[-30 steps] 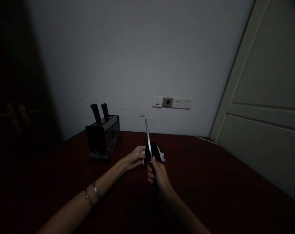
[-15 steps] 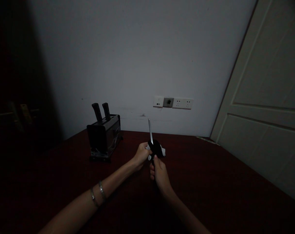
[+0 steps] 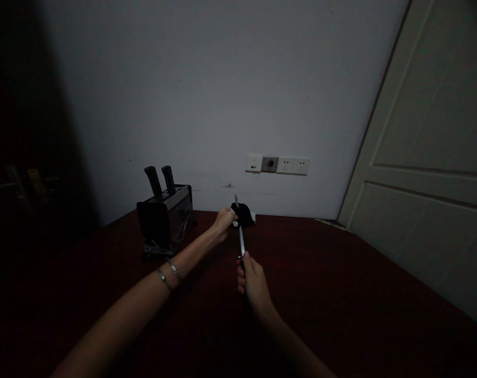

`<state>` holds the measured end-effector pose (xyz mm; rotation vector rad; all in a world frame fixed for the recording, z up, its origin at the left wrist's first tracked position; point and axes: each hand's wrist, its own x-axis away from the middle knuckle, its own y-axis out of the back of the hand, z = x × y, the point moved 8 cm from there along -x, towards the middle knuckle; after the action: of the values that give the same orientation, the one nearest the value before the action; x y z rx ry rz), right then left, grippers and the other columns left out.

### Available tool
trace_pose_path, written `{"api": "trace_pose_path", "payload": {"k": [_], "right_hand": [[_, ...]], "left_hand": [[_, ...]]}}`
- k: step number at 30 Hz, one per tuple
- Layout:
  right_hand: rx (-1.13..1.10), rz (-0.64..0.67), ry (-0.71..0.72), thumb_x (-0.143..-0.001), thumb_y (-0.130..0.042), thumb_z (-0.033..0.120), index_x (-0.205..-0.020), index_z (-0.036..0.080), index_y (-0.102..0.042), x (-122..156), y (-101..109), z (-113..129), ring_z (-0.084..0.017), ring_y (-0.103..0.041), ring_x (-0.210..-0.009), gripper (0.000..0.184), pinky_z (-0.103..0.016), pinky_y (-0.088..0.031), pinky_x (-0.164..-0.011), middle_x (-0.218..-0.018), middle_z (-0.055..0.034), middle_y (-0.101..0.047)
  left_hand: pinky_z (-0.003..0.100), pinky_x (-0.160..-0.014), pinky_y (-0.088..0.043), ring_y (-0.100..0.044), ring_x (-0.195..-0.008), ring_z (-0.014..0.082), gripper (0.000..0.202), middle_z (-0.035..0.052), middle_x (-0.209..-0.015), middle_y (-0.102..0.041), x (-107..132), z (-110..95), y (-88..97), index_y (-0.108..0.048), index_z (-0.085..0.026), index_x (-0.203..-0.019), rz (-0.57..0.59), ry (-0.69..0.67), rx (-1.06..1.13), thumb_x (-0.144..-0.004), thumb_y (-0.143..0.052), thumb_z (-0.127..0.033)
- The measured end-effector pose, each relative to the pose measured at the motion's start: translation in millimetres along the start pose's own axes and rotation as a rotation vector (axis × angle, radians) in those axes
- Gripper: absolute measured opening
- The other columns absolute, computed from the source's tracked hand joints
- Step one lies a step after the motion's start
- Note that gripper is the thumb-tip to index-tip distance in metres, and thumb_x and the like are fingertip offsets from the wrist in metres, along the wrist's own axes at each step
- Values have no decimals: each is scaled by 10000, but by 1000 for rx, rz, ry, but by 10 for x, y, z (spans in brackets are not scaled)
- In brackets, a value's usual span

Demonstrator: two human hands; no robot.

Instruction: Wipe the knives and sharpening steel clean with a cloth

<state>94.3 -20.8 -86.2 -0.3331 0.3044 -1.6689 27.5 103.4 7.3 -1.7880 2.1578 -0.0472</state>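
My right hand (image 3: 252, 281) is closed around the dark handle of a knife (image 3: 240, 239), whose thin shiny blade points up and away from me. My left hand (image 3: 223, 220) is closed on a black and white cloth (image 3: 244, 214) and holds it against the blade near its tip. Both hands are above a dark red table (image 3: 340, 294). Two bracelets circle my left wrist.
A black knife block (image 3: 165, 218) with two dark handles sticking up stands on the table to the left, near the wall. White wall sockets (image 3: 277, 165) sit behind the hands. A pale door (image 3: 431, 173) fills the right side. The left side is in deep shadow.
My left hand has slid the cloth up along the blade, from near the handle to the tip. My right hand has stayed nearly in place with the knife.
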Motion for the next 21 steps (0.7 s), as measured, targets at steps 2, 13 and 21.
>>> {"api": "trace_pose_path", "payload": {"k": [2, 13, 21], "right_hand": [[-11, 10, -11, -642, -552, 638, -671, 166, -489, 13, -22, -22, -14, -255, -320, 477, -143, -196, -300, -454, 97, -343], [34, 17, -36, -658, -558, 603, -679, 167, -501, 34, -38, -47, -16, -277, -310, 440, -136, -191, -280, -452, 90, -379], [-81, 121, -40, -592, -589, 645, -717, 165, -505, 58, -105, 52, -14, -267, -320, 503, -138, -213, -279, -461, 96, -382]], "left_hand": [[168, -389, -232, -354, -373, 46, 93, -51, -415, -406, -100, -53, 60, -447, -137, -475, -28, -8, 9, -484, -456, -45], [175, -416, -299, -427, -396, 60, 122, -31, -439, -461, -362, -374, 279, -491, -109, -508, -128, -108, 146, -485, -470, 9], [187, -582, -407, -549, -608, 96, 248, 1, -659, -596, -221, -747, 581, -585, -106, -727, -73, -278, 287, -505, -503, -34]]}}
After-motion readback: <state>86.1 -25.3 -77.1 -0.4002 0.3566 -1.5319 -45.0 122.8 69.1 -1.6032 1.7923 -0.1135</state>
